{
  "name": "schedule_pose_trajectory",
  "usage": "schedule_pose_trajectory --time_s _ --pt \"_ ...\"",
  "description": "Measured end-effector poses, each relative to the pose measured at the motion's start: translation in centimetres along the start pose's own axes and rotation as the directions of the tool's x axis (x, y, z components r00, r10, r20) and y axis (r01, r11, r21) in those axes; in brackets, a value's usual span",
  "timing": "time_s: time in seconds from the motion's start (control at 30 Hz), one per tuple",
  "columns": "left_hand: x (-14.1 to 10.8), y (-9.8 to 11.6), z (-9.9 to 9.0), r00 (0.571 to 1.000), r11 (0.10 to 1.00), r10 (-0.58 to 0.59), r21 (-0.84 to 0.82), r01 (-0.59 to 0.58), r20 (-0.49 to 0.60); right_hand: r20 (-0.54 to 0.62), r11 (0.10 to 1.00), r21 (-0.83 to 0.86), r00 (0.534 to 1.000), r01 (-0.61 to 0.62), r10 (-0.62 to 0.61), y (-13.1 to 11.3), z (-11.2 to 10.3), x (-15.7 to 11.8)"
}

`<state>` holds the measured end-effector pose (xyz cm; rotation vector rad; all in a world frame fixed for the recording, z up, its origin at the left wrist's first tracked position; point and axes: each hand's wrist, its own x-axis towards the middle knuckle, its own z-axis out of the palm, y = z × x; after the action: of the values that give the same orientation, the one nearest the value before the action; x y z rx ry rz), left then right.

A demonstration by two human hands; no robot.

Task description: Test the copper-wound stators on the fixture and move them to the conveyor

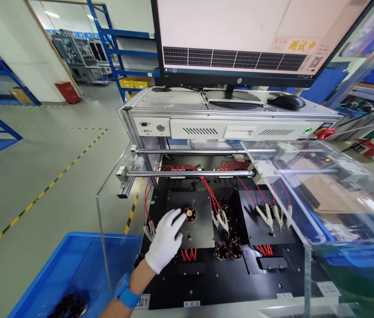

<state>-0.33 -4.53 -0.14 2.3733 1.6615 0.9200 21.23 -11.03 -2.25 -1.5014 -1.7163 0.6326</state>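
Near the blue bin (87,247), the left hand (165,243) is held loosely spread beside a wound core (190,214) seated on a black plate (203,236) — no clips (221,220) seem attached. The right hand cannot be seen. Beyond, "测试中" (testing) is displayed on the monitor (239,26).

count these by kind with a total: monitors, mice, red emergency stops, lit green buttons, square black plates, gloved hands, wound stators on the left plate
hp monitor: 1
computer mouse: 1
red emergency stop: 1
lit green button: 1
square black plates: 2
gloved left hand: 1
wound stator on left plate: 1
total: 8
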Motion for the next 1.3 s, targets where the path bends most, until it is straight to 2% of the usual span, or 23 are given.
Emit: schedule_pose_trajectory --time_s 0.07,0.1,0.2,0.27,0.33,0.43,0.5,0.6,0.67,0.77,0.83,0.9,0.97,1.03,1.17,1.3 --pt "1.0 -0.5 1.1 0.998 0.999 0.027 -0.032 -0.025 0.061 -0.035 0.999 -0.020 0.999 -0.035 0.035 -1.6 1.2 0.7" --pt "1.2 -0.8 1.8 0.997 0.998 0.040 -0.056 -0.037 0.059 -0.052 0.997 -0.052 0.997 -0.062 0.060 -2.4 1.8 1.7" --pt "1.2 -1.5 3.5 0.998 0.993 0.052 -0.108 -0.056 -0.038 -0.031 0.965 -0.219 0.990 -0.143 0.140 -4.2 3.3 5.9" --pt "1.1 -1.7 4.1 0.994 0.991 0.058 -0.117 -0.068 -0.094 0.008 0.951 -0.269 0.987 -0.154 0.162 -4.2 3.9 7.8" --pt "1.2 -1.5 4.2 0.989 0.991 0.060 -0.110 -0.075 -0.132 -0.016 0.963 -0.204 0.984 -0.178 0.178 -3.0 4.1 8.0" --pt "1.3 -1.0 4.1 0.978 0.990 0.059 -0.114 -0.083 -0.201 -0.060 0.967 -0.024 0.966 -0.254 0.253 0.0 3.7 6.6" --pt "1.3 -0.8 3.9 0.966 0.986 0.063 -0.135 -0.100 -0.251 -0.122 0.968 0.013 0.961 -0.250 0.250 1.9 3.2 6.4" --pt "1.0 -0.6 3.6 0.955 0.980 0.094 -0.142 -0.138 -0.282 -0.257 0.962 -0.205 0.958 -0.183 0.127 3.9 2.4 8.4" --pt "0.9 -0.5 3.3 0.957 0.979 0.141 -0.109 -0.173 -0.254 -0.202 0.916 -0.371 0.976 -0.155 0.083 4.8 2.1 10.5" --pt "0.8 -0.4 3.1 0.963 0.977 0.197 -0.048 -0.209 -0.186 -0.038 0.896 -0.414 0.986 -0.161 0.160 5.7 2.1 12.8" --pt "0.9 -0.4 3.0 0.967 0.978 0.199 -0.028 -0.205 -0.158 0.012 0.927 -0.340 0.986 -0.155 0.169 5.7 2.0 13.5" --pt "1.1 -0.3 2.8 0.973 0.980 0.187 -0.041 -0.194 -0.132 0.022 0.973 -0.194 0.991 -0.124 0.131 5.0 1.5 13.7" --pt "1.3 -0.1 2.6 0.982 0.981 0.161 -0.094 -0.170 -0.097 0.009 0.990 -0.051 0.992 -0.129 0.129 3.7 1.0 13.7" --pt "1.5 0.3 2.3 0.993 0.979 0.109 -0.166 -0.117 -0.052 0.002 0.980 0.077 0.983 -0.185 0.185 1.9 0.9 13.8" --pt "2.0 1.5 1.7 1.000 0.975 0.016 -0.222 -0.014 0.006 0.044 0.875 0.378 0.950 -0.301 0.308 -1.4 2.4 13.9" --pt "2.2 2.1 1.6 0.999 0.977 -0.006 -0.214 0.013 0.034 0.024 0.763 0.532 0.907 -0.368 0.421 -2.4 4.4 13.7"
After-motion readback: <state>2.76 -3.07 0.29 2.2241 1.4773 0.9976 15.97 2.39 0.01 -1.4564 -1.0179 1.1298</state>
